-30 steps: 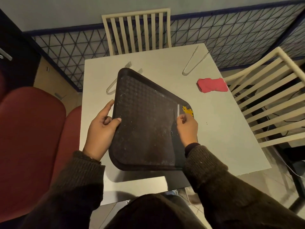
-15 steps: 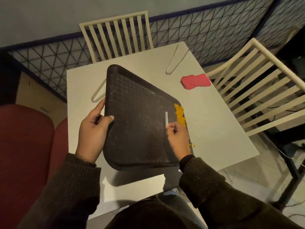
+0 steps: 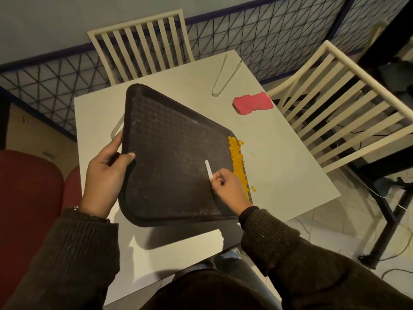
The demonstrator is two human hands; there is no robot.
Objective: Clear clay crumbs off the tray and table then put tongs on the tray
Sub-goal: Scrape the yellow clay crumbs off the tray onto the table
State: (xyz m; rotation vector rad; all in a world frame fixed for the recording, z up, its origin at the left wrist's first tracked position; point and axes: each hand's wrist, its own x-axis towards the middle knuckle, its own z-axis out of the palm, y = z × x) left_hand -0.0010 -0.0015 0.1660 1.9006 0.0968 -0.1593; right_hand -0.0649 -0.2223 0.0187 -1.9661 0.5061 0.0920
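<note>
A dark textured tray (image 3: 169,153) is tilted up over the white table (image 3: 279,153), its right edge down. My left hand (image 3: 105,173) grips the tray's left rim, thumb on top. My right hand (image 3: 230,189) pinches a thin white stick (image 3: 209,170) against the tray's inner surface near the right edge. Orange clay crumbs (image 3: 238,162) lie in a line along the tray's right rim, a few scattered on the table. One pair of clear tongs (image 3: 224,77) lies at the table's far side. Another pair of tongs (image 3: 117,128) pokes out from behind the tray's left edge.
A red cloth (image 3: 252,105) lies on the table near its right edge. Cream slatted chairs stand at the far side (image 3: 143,41) and the right side (image 3: 348,101). A red seat (image 3: 29,198) is at my left. Cables run across the floor on the right.
The tray has tipped so that many more orange crumbs show along its right edge. My right hand with the stick has slid slightly toward me along that edge. My view shifted.
</note>
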